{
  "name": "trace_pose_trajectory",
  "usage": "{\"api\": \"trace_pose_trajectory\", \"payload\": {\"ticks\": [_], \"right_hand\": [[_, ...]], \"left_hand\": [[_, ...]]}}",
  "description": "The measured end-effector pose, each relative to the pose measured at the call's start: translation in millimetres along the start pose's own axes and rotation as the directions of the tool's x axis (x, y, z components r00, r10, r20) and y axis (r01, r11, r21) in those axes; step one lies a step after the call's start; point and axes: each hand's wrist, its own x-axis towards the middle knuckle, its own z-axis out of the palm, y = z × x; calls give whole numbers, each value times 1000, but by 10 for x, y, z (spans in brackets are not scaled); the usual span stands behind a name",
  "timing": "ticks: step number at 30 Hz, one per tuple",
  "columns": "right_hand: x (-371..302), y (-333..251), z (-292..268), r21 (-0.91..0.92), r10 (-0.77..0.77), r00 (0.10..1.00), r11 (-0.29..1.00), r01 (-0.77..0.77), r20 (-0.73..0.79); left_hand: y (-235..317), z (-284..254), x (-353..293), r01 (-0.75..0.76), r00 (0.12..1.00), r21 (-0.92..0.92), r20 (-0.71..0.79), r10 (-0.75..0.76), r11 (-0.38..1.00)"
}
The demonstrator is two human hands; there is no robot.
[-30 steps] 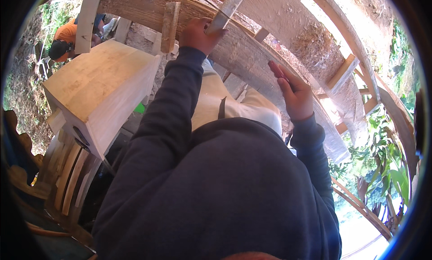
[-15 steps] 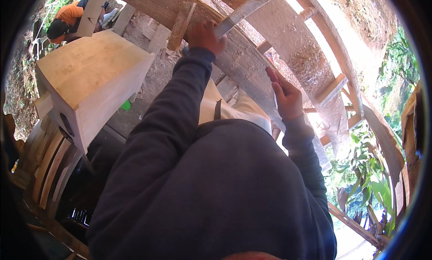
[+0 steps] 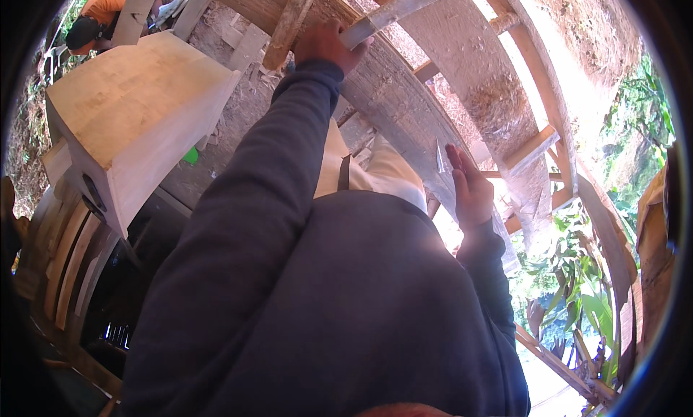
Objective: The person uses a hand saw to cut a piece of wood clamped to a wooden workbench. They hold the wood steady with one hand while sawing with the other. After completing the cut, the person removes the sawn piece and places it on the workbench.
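My left hand (image 3: 328,47) is closed round the near end of a pale wooden strip (image 3: 408,11), over a wide plank on the bench. The strip runs up to the right. Close to its wrist a short wooden batten (image 3: 290,28) lies across the plank's edge. My right hand (image 3: 473,189) is off to the right with its fingers stretched out and side by side, beside the right part of the wide plank (image 3: 397,112). Nothing shows in its fingers. A thin bright sliver (image 3: 439,157) shows beside its fingertips; I cannot tell what it is.
A pale wooden box (image 3: 137,103) with an oval hole stands on the left. A dusty board with wood shavings (image 3: 491,74) and crosspieces lie right of the plank. A person in an orange top (image 3: 101,16) bends at the far left. Boards (image 3: 68,265) stand below the box.
My right hand has moved a little down and to the right, away from the plank. My left hand keeps its grip on the strip. The view has shifted slightly.
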Motion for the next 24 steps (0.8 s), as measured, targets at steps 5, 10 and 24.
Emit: {"api": "trace_pose_trajectory", "payload": {"ticks": [5, 10, 24], "right_hand": [[-42, -92, -88, 102, -47, 999, 994, 46, -1], [708, -296, 461, 182, -134, 990, 973, 138, -37], [-183, -144, -40, -187, 52, 998, 981, -45, 31]], "left_hand": [[-64, 35, -41, -16, 1000, 5, -15, 16, 1000], [11, -41, 7, -38, 999, -3, 32, 38, 999], [17, -93, 40, -46, 995, 1, 88, 46, 999]]}}
